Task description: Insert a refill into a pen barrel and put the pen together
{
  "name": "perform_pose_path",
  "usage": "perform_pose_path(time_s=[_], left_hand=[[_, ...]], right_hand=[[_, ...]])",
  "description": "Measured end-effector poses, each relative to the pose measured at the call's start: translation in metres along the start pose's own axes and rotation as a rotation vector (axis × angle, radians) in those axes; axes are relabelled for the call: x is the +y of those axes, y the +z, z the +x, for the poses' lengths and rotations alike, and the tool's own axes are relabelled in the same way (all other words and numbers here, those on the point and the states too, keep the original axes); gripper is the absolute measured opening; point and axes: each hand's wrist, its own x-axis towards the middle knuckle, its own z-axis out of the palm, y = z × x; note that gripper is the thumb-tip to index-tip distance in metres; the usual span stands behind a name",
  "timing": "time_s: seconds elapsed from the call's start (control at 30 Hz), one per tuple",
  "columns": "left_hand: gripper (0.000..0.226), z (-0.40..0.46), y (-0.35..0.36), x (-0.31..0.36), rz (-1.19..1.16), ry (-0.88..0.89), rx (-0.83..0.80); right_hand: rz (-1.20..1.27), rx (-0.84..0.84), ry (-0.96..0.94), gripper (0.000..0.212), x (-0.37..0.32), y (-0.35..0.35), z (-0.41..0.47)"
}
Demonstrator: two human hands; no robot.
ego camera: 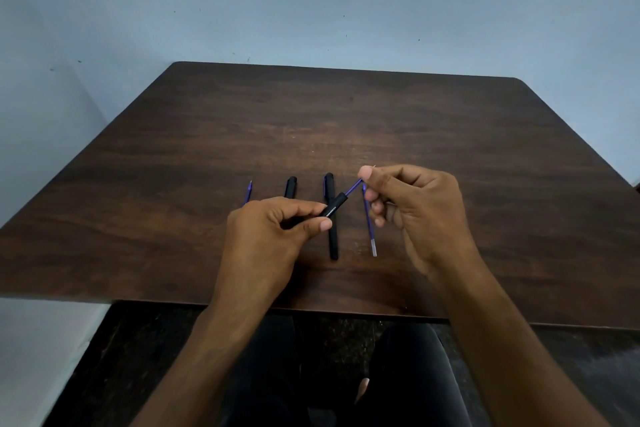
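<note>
My left hand (270, 236) grips a black pen barrel (334, 207) that points up and to the right. A blue refill (354, 187) sticks out of the barrel's open end, and my right hand (415, 211) pinches its tip between thumb and forefinger. Both hands hover just above the dark wooden table (450, 135). Under them a whole black pen (331, 236) lies lengthwise on the table. A loose blue refill (369, 229) lies just right of it, close to my right fingers.
Another black pen piece (290, 186) and a third blue refill (248, 191) lie to the left, partly hidden behind my left hand. A pale blue wall (311, 3) rises behind the table. My dark-clothed legs (346, 374) show below its near edge.
</note>
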Motion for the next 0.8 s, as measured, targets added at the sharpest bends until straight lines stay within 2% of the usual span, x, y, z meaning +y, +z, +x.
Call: perform_pose_path(time_s=[0.43,0.6,0.8], left_hand=[[0.024,0.011,-0.018,-0.014,-0.017,0.028,0.173],[0.023,0.018,-0.036,-0.021,0.014,0.028,0.252],[0.024,0.018,-0.038,-0.024,0.067,0.048,0.246]], right_hand=[[-0.003,-0.031,-0.021,0.016,-0.01,0.024,0.003],[-0.412,-0.073,-0.153,0.004,-0.004,0.025,0.002],[-1.089,-0.424,-0.377,0.024,0.008,0.054,0.002]])
